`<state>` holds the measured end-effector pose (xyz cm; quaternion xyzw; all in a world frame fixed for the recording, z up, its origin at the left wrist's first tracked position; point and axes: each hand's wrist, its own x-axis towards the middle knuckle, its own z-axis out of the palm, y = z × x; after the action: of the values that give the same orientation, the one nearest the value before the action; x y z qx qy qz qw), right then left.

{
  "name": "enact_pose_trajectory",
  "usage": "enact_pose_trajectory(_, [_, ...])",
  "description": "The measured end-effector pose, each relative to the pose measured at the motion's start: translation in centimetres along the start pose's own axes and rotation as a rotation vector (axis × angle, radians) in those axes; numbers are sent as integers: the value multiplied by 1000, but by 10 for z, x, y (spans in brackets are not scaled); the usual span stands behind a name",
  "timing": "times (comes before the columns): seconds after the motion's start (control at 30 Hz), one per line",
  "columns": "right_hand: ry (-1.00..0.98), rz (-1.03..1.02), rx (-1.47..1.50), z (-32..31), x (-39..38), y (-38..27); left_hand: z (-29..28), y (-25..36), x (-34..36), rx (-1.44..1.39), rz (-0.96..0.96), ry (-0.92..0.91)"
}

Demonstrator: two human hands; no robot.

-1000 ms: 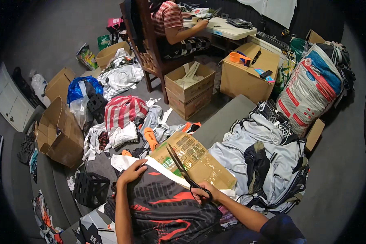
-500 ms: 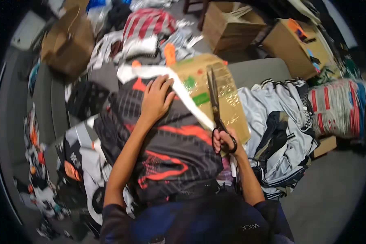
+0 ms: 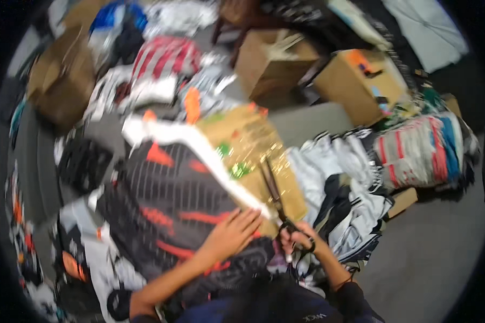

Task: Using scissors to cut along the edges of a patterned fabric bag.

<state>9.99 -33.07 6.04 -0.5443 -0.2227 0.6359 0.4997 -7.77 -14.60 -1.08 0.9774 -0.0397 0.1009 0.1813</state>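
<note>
My right hand [image 3: 300, 238] is wrapped round the handles of a pair of long dark scissors [image 3: 273, 189]. Their blades point away from me, over a brown cardboard sheet [image 3: 285, 177] patched with shiny tape. Black fabric with red and grey markings [image 3: 172, 180] lies spread in front of me, overlapping the cardboard's left part. Along its far and right side runs a white strip [image 3: 213, 161]. My left hand [image 3: 234, 232] rests flat on the fabric near the strip's lower end, fingers stretched out, close to the scissors. The picture is somewhat blurred.
Light grey garments [image 3: 328, 167] are heaped to the right, beside a bound bundle of cloth [image 3: 415, 151]. Two cardboard boxes [image 3: 272, 64] [image 3: 355, 86] stand at the far right. A brown box [image 3: 62, 81] sits far left. Loose clothes [image 3: 94, 237] cover the left side.
My left hand has slid down and right along the fabric, nearer the scissors. The view has shifted, so the surroundings appear further left and lower. My right hand still grips the scissors.
</note>
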Motion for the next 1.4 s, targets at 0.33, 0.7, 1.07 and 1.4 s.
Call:
enact_pose_trajectory(0.33, [-85, -527, 266, -1, 18, -67, -4, 21, 0, 84, 33, -83])
enact_pose_trajectory(0.7, [-115, -16, -54, -9, -10, -18, -13, 10, 9, -232, -10, -14])
enact_pose_trajectory(1.07, [-24, 233, -397, 0, -13, -26, 15, 6, 8, -112, -94, 146])
enact_pose_trajectory(1.4, [117, 336, -536, 20, 3, -21, 12, 10, 6, -195, -79, 85])
